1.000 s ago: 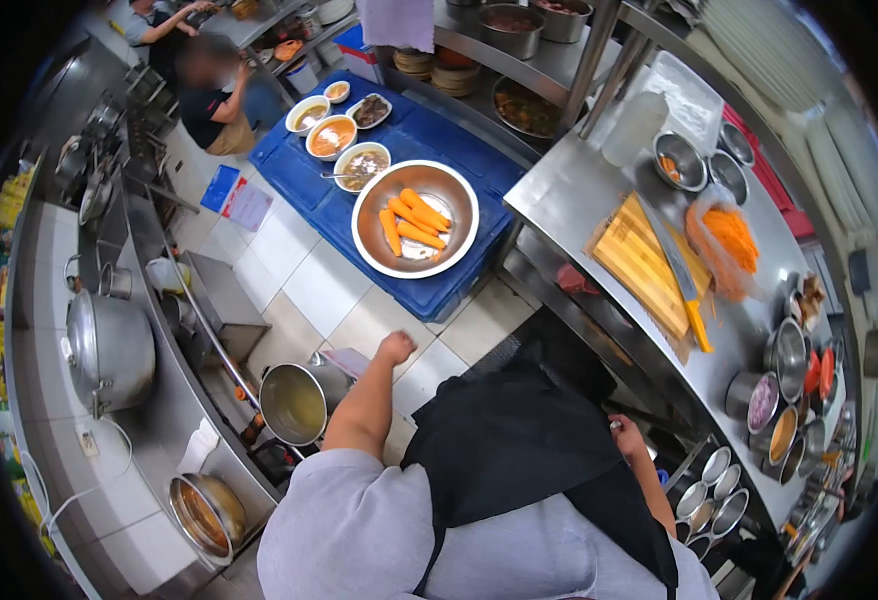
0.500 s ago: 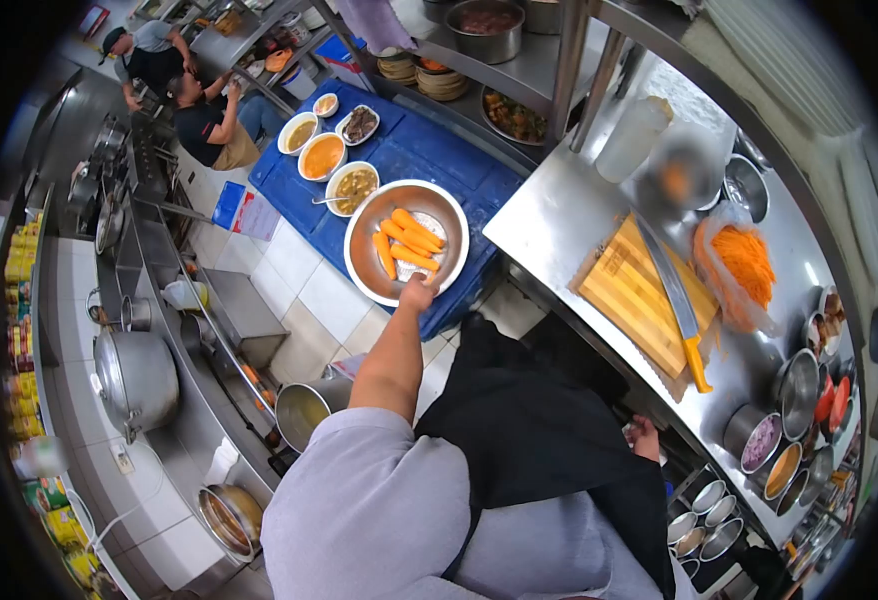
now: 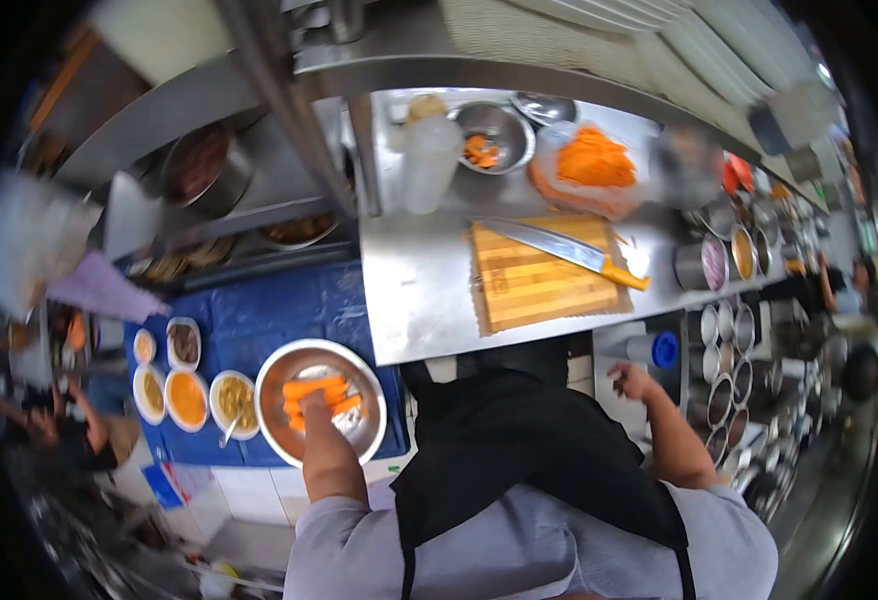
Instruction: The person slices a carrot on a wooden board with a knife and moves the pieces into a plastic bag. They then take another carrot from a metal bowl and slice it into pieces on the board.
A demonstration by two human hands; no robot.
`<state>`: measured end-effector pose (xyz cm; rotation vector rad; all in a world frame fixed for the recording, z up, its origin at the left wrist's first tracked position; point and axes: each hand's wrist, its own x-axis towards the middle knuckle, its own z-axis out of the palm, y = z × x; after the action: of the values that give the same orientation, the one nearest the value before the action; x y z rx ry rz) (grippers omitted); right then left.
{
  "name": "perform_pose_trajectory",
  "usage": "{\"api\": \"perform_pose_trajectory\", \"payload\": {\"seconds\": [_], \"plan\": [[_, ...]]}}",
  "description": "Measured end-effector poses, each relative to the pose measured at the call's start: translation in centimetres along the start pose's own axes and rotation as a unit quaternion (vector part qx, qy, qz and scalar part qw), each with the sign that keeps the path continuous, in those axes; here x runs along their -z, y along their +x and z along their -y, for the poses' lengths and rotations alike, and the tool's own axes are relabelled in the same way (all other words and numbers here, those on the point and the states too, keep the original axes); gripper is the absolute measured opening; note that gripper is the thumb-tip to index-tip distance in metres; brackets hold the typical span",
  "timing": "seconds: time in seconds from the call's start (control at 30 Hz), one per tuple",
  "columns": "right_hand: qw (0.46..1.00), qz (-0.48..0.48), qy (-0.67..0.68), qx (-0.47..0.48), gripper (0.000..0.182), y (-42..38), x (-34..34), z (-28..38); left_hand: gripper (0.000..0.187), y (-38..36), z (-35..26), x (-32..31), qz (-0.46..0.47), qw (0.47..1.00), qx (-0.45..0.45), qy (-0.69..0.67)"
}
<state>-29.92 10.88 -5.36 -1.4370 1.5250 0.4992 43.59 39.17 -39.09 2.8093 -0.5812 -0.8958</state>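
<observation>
my left hand (image 3: 316,408) reaches down into a wide steel bowl (image 3: 277,372) on a blue tub lid (image 3: 259,310), fingers curled among peeled carrots (image 3: 311,387); i cannot tell whether they have closed on one. the carrots lie under and just beyond my fingertips. they look wet, so one could slip out, or pressing near the rim could tip the bowl. my right hand (image 3: 631,381) hangs loosely open, holding nothing, near the counter edge. beyond, a knife (image 3: 559,247) rests on a cutting board (image 3: 539,275).

Peeled carrots (image 3: 321,392) in steel bowl (image 3: 364,420)
</observation>
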Motion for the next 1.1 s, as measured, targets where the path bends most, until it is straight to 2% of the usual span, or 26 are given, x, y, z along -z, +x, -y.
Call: {"api": "perform_pose_trajectory", "payload": {"seconds": [0.03,0.07,0.13,0.2,0.27,0.3,0.37,0.43,0.47,0.53,0.57,0.63,0.67,0.73,0.8,0.83,0.87,0.93,0.97,1.0,1.03,1.1], "plan": [[0.998,-0.032,0.055,0.022,0.022,-0.7,1.5,3.2,0.056,-0.1,0.5,-0.1,0.003,1.0,0.007,-0.021],[0.994,-0.082,0.043,0.052,0.016,-2.0,2.9,7.2,0.056,-0.6,1.2,-0.6,0.006,0.999,0.019,-0.042],[0.985,-0.137,0.042,0.094,0.014,-3.9,5.6,14.4,0.057,-2.6,1.1,-0.6,0.001,0.995,0.047,-0.087],[0.97,-0.204,-0.005,0.133,0.011,-4.6,7.1,18.6,0.058,-5.5,2.4,-0.2,-0.006,0.989,0.077,-0.128],[0.919,-0.318,-0.1,0.21,0.007,-3.9,7.7,20.6,0.059,-7.0,2.6,2.3,-0.016,0.979,0.112,-0.169],[0.918,-0.326,-0.092,0.204,0.007,-3.2,7.9,21.1,0.059,-7.7,1.8,3.4,-0.023,0.973,0.13,-0.19],[0.891,-0.401,-0.089,0.195,0.009,-1.5,8.3,21.3,0.061,-8.9,-0.7,5.7,-0.037,0.959,0.159,-0.233],[0.891,-0.409,-0.087,0.174,0.009,-0.3,8.6,21.0,0.062,-8.5,-4.3,9.6,-0.051,0.94,0.19,-0.277],[0.895,-0.406,-0.092,0.159,0.01,0.2,8.7,20.7,0.062,-8.3,-2.9,10.3,-0.053,0.943,0.178,-0.275],[0.904,-0.393,-0.071,0.155,0.011,1.1,8.8,20.0,0.055,-8.1,-1.6,13.0,-0.085,0.935,-0.029,-0.344],[0.907,-0.385,-0.065,0.159,0.012,1.5,8.7,19.7,0.055,-7.8,-1.6,14.6,-0.086,0.936,-0.039,-0.34],[0.91,-0.379,-0.051,0.162,0.013,1.9,8.6,19.3,0.056,-9.7,-1.9,21.1,0.083,0.858,-0.094,-0.499],[0.903,-0.389,-0.061,0.174,0.014,1.8,8.7,19.5,0.054,-10.6,-3.1,24.4,0.09,0.873,-0.134,-0.461],[0.895,-0.398,-0.065,0.19,0.014,2.3,9.0,19.1,0.055,-13.9,-7.8,30.3,0.06,0.845,-0.211,-0.489],[0.884,-0.417,-0.103,0.185,0.014,3.7,9.2,18.5,0.06,-16.1,-13.0,33.6,0.037,0.726,-0.264,-0.634],[0.884,-0.414,-0.095,0.193,0.014,3.9,9.4,18.7,0.065,-16.6,-15.5,34.8,0.091,0.662,-0.315,-0.674],[0.893,-0.397,-0.113,0.182,0.016,4.1,9.7,18.7,0.061,-17.4,-18.6,35.0,0.085,0.62,-0.29,-0.724],[0.901,-0.373,-0.124,0.182,0.018,3.7,10.0,19.4,0.054,-16.8,-24.7,34.4,0.031,0.669,-0.26,-0.696],[0.9,-0.363,-0.151,0.19,0.022,3.2,10.2,19.8,0.052,-17.1,-28.0,33.7,0.056,0.687,-0.287,-0.666],[0.896,-0.352,-0.181,0.2,0.027,2.9,10.4,19.9,0.052,-18.9,-32.2,32.7,0.053,0.721,-0.274,-0.635],[0.896,-0.345,-0.178,0.214,0.027,2.9,10.6,19.7,0.05,-20.9,-36.2,31.0,0.073,0.726,-0.303,-0.613],[0.89,-0.316,-0.207,0.254,0.036,3.2,11.2,19.1,0.041,-23.9,-42.6,26.4,0.065,0.84,-0.345,-0.414]]}}
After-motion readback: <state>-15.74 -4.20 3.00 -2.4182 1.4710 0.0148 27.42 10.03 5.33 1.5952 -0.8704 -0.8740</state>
